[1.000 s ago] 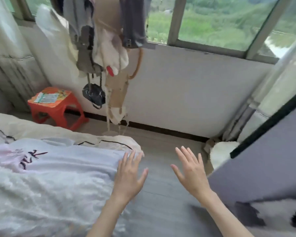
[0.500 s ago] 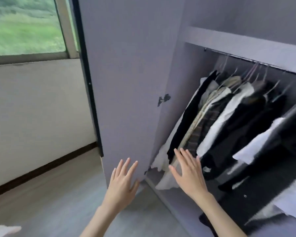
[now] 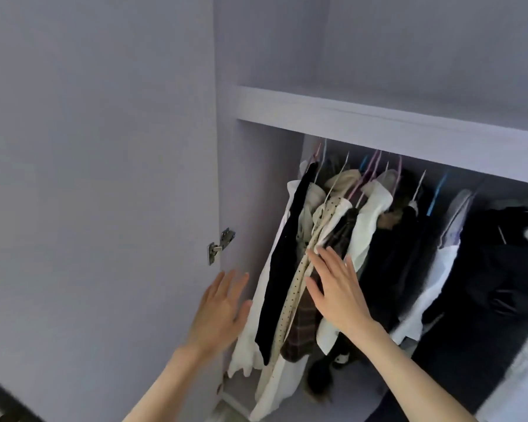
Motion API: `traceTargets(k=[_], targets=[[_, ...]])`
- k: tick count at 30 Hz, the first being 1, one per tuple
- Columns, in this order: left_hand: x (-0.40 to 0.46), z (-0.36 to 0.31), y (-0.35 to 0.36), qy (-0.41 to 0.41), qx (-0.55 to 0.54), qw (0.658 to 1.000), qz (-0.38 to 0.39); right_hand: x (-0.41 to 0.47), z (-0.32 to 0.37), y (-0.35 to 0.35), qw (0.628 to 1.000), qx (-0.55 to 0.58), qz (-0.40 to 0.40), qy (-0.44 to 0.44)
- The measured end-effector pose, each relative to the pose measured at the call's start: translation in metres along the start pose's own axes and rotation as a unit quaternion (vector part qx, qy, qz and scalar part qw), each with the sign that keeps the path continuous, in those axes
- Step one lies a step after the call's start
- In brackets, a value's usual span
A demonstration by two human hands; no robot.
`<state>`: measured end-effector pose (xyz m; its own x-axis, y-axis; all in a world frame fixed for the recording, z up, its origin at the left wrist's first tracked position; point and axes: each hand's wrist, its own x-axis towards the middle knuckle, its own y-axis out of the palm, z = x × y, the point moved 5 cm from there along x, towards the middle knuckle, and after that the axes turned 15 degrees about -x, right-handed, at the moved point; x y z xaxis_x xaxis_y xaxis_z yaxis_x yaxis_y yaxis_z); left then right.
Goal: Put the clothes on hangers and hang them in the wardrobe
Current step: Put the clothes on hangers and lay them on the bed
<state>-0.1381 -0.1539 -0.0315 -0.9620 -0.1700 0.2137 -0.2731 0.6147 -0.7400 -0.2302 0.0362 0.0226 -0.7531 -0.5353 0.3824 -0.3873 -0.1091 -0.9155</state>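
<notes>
Clothes already on hangers (image 3: 326, 254) fill the open pale lilac wardrobe (image 3: 378, 126), a packed row of white, black, cream dotted and dark plaid garments that hang long and nearly straight down from a rail hidden under the thick lilac shelf board; their thin pink, blue and white hanger hooks (image 3: 375, 166) fan up to it. No loose garment and no spare hanger shows here, so the clothes to be hung lie out of view. Both hands are bare and carry nothing. The right hand (image 3: 336, 287) is the nearer one to the row: its fingers are straight and spread, laid against the cream dotted strip (image 3: 296, 281) and the plaid piece beside it (whether it presses or only touches cannot be told). The left hand (image 3: 220, 309) hovers flat and spread, apart from the cloth, just left of the white garment (image 3: 250, 324) at the row's left end and in front of the open lilac door panel (image 3: 98, 178), below its metal hinge (image 3: 220, 246). The row runs from the hands rightward and deeper into the wardrobe, where dark coats (image 3: 485, 284) crowd the rail. The judgement is that a gap must be opened on the rail; the tight packing is the main obstacle, and the narrow bare space at the left end, by the wardrobe's side wall, looks the easiest place to widen
</notes>
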Motion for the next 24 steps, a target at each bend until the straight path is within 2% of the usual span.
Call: traceTargets(k=[4, 9, 15, 20, 24], targets=[[0.061, -0.006, 0.003, 0.032, -0.022, 0.999, 0.004, 0.050, -0.006, 0.000, 1.000, 0.009, -0.026, 0.006], [0.105, -0.010, 0.020, 0.051, -0.052, 0.997, 0.021, 0.101, -0.009, 0.005, 0.996, 0.037, -0.064, -0.042], [0.157, -0.019, 0.014, 0.029, -0.122, 0.992, -0.022, 0.172, -0.022, 0.027, 0.996, 0.022, -0.022, -0.078], [0.196, -0.034, 0.015, 0.015, -0.176, 0.984, -0.022, 0.167, -0.048, 0.038, 0.991, 0.028, -0.117, -0.055], [0.214, -0.047, 0.034, 0.011, -0.200, 0.979, 0.030, 0.157, -0.061, 0.040, 0.993, -0.013, -0.113, -0.037]])
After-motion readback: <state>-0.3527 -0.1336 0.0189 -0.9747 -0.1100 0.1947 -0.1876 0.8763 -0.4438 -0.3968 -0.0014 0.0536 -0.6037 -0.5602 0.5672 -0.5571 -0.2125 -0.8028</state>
